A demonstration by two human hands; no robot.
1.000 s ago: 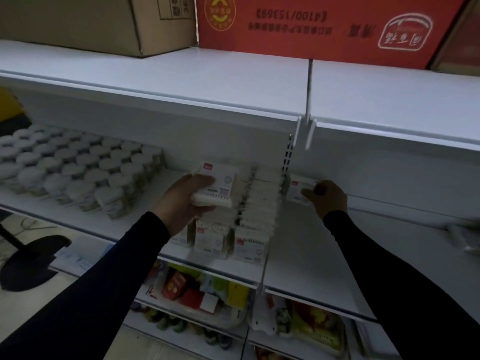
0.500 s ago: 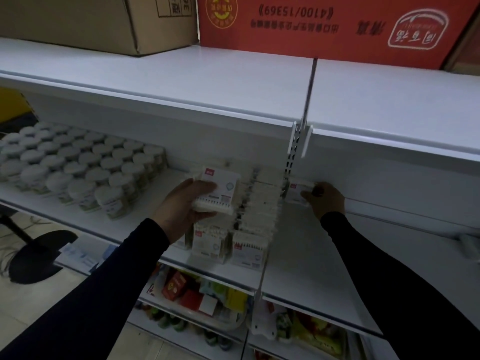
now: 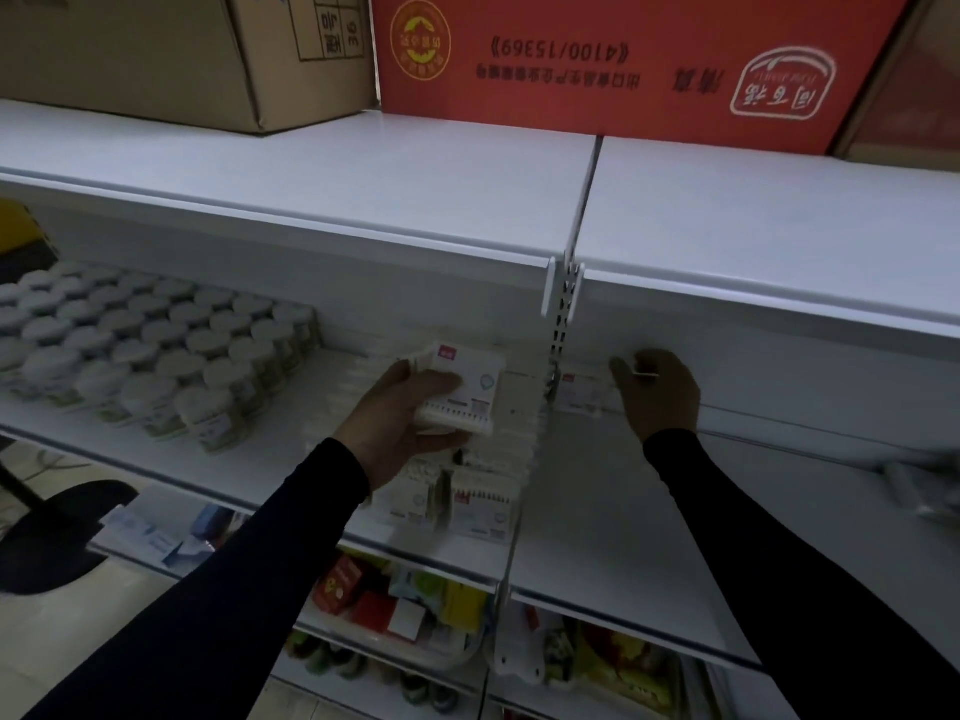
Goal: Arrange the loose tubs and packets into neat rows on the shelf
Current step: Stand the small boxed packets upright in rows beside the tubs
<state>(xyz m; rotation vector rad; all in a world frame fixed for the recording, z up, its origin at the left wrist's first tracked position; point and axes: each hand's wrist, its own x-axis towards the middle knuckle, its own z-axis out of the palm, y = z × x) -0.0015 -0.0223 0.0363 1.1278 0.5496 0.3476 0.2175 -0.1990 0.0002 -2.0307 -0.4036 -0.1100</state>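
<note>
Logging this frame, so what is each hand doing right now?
Left hand: grips a white packet above the rows.
Right hand: fingers on a packet at the shelf back; whether it grips cannot be told.

Well above the hands, the red carton (image 3: pixel 623 59) shows upside-down "4100/15369"; the brown carton (image 3: pixel 208 49) beside it shows a sideways "36". Packet labels are unreadable.

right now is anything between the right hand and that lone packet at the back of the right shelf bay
Nothing visible. The right hand is already at the lone packet, fingers against its right end, beside the shelf upright.
</note>
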